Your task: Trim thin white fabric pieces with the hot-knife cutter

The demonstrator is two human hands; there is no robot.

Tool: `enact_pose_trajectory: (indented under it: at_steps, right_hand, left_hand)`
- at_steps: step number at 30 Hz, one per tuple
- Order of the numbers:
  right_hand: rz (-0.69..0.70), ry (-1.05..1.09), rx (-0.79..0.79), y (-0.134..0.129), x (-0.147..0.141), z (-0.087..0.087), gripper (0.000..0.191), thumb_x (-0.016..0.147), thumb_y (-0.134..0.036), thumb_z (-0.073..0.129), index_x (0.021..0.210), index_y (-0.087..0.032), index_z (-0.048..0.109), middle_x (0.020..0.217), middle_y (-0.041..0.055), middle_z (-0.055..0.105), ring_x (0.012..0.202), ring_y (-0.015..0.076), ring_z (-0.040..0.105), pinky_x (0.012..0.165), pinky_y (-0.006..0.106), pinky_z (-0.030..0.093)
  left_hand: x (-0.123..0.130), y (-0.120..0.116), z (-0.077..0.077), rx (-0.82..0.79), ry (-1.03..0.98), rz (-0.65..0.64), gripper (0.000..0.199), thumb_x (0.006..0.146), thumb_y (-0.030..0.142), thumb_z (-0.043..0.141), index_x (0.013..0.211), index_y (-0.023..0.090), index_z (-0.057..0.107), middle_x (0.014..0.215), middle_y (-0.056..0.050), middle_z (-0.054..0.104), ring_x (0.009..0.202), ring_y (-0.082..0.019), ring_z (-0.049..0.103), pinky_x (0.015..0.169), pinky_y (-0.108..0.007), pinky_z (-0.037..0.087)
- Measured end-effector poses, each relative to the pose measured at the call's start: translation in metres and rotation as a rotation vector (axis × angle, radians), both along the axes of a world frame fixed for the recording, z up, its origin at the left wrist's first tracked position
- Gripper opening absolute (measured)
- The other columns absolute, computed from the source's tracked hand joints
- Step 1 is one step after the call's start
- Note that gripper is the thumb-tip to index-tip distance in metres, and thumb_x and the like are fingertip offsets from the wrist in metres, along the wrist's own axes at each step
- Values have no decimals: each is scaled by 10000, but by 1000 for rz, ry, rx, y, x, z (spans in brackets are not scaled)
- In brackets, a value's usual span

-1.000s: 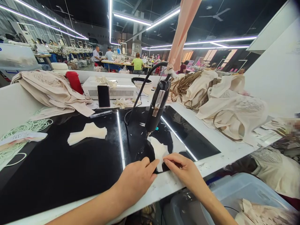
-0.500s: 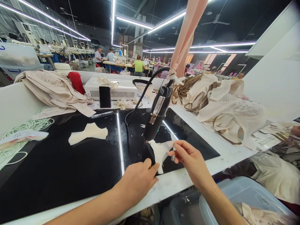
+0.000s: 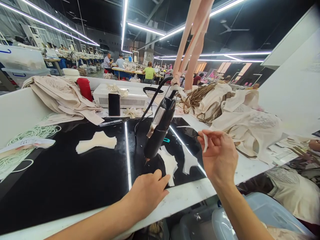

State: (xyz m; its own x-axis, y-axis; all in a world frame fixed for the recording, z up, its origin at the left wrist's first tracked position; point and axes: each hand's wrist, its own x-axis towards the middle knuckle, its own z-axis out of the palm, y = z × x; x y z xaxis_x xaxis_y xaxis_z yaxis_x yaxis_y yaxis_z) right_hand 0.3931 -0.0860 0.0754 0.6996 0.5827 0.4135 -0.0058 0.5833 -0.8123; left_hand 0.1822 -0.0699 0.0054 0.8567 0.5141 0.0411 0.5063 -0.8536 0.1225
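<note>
My left hand (image 3: 148, 190) rests at the front edge of the black board (image 3: 75, 186), its fingers against the lower end of a cream fabric piece (image 3: 169, 163). Raised to the right of it, my right hand (image 3: 220, 156) pinches a small white scrap (image 3: 205, 142). A black handheld tool (image 3: 160, 128) hangs tilted from pink cloth strips (image 3: 191, 50), its tip just above the board, left of the cream piece. Another white piece (image 3: 188, 160) lies to the right, and a cream piece (image 3: 96, 142) lies at the left.
A white vented box (image 3: 122, 96), a phone (image 3: 114, 104) and a red container (image 3: 84, 89) stand behind the board. Beige garments (image 3: 252, 120) are heaped at the right, more (image 3: 57, 96) at the back left. Green cords (image 3: 22, 146) lie at the left. People sit farther back.
My right hand has moved up and right, away from the cream piece, with a scrap in its fingers. The black tool has swung left. My left hand has stayed in place.
</note>
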Motion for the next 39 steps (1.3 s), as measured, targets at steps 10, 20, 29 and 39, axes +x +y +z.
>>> enact_pose_trajectory:
  at_steps: [10,20,29,39]
  right_hand:
    - [423,-139,-193,-57,-57,-28,305,1007,-469,633,839,-231,720,670,-3,657,624,128,607,607,219,507]
    - [601,-192,-463,-59,-101,-53,279,972,-523,673,944,-253,736,812,7,695,681,137,614,681,260,524]
    - [678,-276,-806,-46,-91,-70,395,856,-563,746,1073,-235,788,744,20,726,688,179,652,701,287,559]
    - [613,-325,-844,-35,-119,-57,328,827,-556,690,847,-237,763,633,-8,678,639,181,625,678,280,512]
  left_hand:
    - [-39,20,17,-1111,-550,147,431,1078,444,418,1245,196,729,1084,-75,754,998,-217,682,874,-328,502]
    - [-67,21,25,-1550,-871,380,451,716,534,914,876,142,758,755,17,619,668,-90,477,691,-251,383]
    - [-110,35,26,-1297,-859,462,339,816,463,841,923,150,764,771,17,624,645,-84,478,645,-243,364]
    - [-130,42,34,-1160,-809,554,297,825,448,748,830,172,636,708,31,587,608,-89,473,575,-222,391]
